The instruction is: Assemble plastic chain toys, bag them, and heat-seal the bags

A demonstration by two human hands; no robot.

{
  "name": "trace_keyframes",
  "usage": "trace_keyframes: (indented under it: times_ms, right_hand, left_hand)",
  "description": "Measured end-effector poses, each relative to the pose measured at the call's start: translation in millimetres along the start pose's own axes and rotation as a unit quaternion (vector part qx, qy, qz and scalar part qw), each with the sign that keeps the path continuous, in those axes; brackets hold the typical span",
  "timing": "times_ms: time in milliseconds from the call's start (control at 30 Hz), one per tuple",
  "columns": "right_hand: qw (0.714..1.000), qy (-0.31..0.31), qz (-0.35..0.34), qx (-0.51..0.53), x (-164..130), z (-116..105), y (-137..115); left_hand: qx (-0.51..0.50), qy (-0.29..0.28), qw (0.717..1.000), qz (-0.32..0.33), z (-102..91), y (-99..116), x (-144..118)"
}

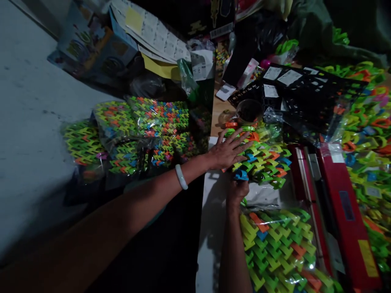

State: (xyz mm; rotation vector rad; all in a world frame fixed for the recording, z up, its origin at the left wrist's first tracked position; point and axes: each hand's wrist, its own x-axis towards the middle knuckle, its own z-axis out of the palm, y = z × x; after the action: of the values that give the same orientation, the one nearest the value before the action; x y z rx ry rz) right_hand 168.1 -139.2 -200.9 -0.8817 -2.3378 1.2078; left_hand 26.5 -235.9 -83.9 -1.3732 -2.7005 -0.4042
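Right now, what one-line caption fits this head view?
Left hand flat on a stack of interlocked coloured plastic pieces, right hand pinching a blue piece at its edge.

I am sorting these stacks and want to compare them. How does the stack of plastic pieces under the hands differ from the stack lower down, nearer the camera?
The upper stack lies loose, and the left hand presses flat on it; the lower stack is wrapped in clear film and untouched. The right hand holds a blue piece at the upper stack's edge; the lower stack has no such loose piece. Both are interlocked green, yellow, orange and blue pieces.
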Motion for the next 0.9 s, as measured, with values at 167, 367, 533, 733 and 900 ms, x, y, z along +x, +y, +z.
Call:
trace_keyframes:
  times_ms: [167,367,533,733,900]
  right_hand:
    - [1.0,-0.014,-0.02,0.0,-8,-9,-8]
    - [0.998,-0.02,-0.058,0.012,-10,-13,-12]
    - [0.991,-0.031,-0.128,0.017,-9,-11,-7]
    - [0.989,-0.016,-0.15,0.002,-10,-9,-4]
    - [0.99,-0.002,-0.139,-0.029,-13,-10,-7]
  left_hand:
    - [0.008,0.003,1.0,0.003,2.9,6,-12]
    - [-0.006,0.009,1.0,0.003,8.4,1,-13]
    - [-0.004,0.001,1.0,0.003,7.2,1,-11]
    - [-0.003,-0.017,1.0,-0.013,3.9,3,-11]
    - [-0.006,-0.016,1.0,-0.009,0.3,4,-11]
